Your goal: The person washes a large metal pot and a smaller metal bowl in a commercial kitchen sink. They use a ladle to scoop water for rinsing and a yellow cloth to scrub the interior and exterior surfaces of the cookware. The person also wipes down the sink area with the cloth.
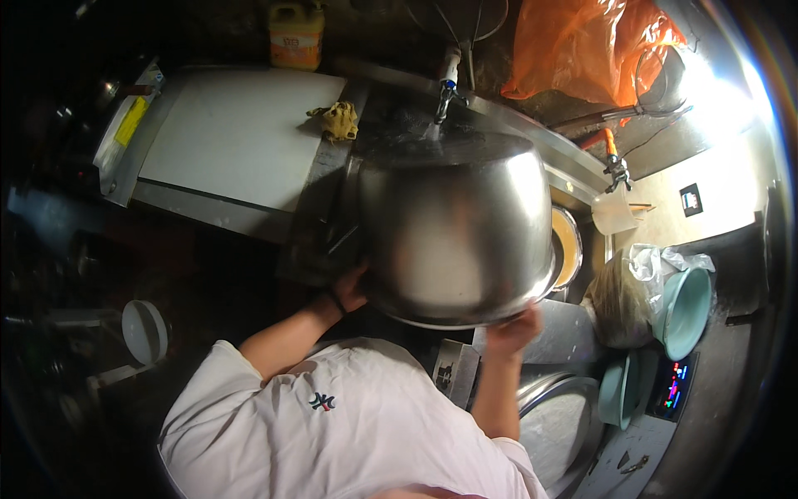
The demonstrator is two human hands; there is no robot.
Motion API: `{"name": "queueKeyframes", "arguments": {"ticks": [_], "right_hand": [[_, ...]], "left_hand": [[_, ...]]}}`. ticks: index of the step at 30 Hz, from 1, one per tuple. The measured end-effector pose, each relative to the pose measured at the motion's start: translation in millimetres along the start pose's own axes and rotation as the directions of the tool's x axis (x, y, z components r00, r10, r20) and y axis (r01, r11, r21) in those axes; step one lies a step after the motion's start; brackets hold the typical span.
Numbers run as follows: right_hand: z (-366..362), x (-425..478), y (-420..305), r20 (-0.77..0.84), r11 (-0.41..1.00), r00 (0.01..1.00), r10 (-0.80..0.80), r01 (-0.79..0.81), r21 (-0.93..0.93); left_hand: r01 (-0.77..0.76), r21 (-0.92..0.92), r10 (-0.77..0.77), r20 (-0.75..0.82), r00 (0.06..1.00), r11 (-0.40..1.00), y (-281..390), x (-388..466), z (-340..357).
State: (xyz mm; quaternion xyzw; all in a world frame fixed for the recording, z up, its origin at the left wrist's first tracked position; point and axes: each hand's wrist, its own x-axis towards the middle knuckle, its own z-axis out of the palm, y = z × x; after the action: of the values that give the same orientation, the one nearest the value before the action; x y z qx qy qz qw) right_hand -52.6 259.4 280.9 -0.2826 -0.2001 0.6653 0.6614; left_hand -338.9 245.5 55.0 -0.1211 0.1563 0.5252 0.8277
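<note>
A large stainless steel pot (449, 231) is held tilted over the sink area, its rolled rim on my side and its far end under a tap (447, 93). Water runs from the tap onto that far end. My left hand (353, 288) grips the near left of the pot, its fingers partly hidden in shadow. At the near right, my right hand (516, 327) holds the rim with the fingers curled around it. The pot's inside is out of sight.
Left of the sink lies a white board (243, 134), with a crumpled yellowish cloth (340, 120) at its corner. A yellow jug (296, 37) stands behind. On the right are a second tap (617, 171), a plastic bag (617, 305), a light-green basin (686, 312) and a round metal vessel (561, 424).
</note>
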Motion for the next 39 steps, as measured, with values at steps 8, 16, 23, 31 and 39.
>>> {"name": "queueKeyframes", "arguments": {"ticks": [8, 16, 23, 31, 39], "right_hand": [[-66, 115, -79, -0.328, 0.970, 0.944, -0.023, -0.058, -0.236], [-17, 9, 40, -0.150, 0.963, 0.983, -0.105, 0.063, -0.261], [-4, 7, 23, 0.069, 0.999, 0.997, -0.037, 0.037, 0.009], [1, 89, -42, -0.167, 0.978, 0.985, -0.045, 0.010, -0.206], [26, -39, 81, -0.038, 0.927, 0.980, -0.195, 0.171, -0.335]], "left_hand": [[-0.072, 0.134, 0.063, 0.065, 0.996, 0.988, 35, 36, -13], [-0.119, -0.063, 0.098, -0.263, 0.960, 0.991, -39, -48, 108], [-0.069, 0.121, 0.067, 0.019, 0.998, 0.990, 22, -12, 31], [-0.218, 0.073, 0.216, 0.032, 0.976, 0.973, 26, 24, 35], [-0.054, 0.060, 0.049, 0.078, 0.996, 0.997, -18, -18, 58]]}}
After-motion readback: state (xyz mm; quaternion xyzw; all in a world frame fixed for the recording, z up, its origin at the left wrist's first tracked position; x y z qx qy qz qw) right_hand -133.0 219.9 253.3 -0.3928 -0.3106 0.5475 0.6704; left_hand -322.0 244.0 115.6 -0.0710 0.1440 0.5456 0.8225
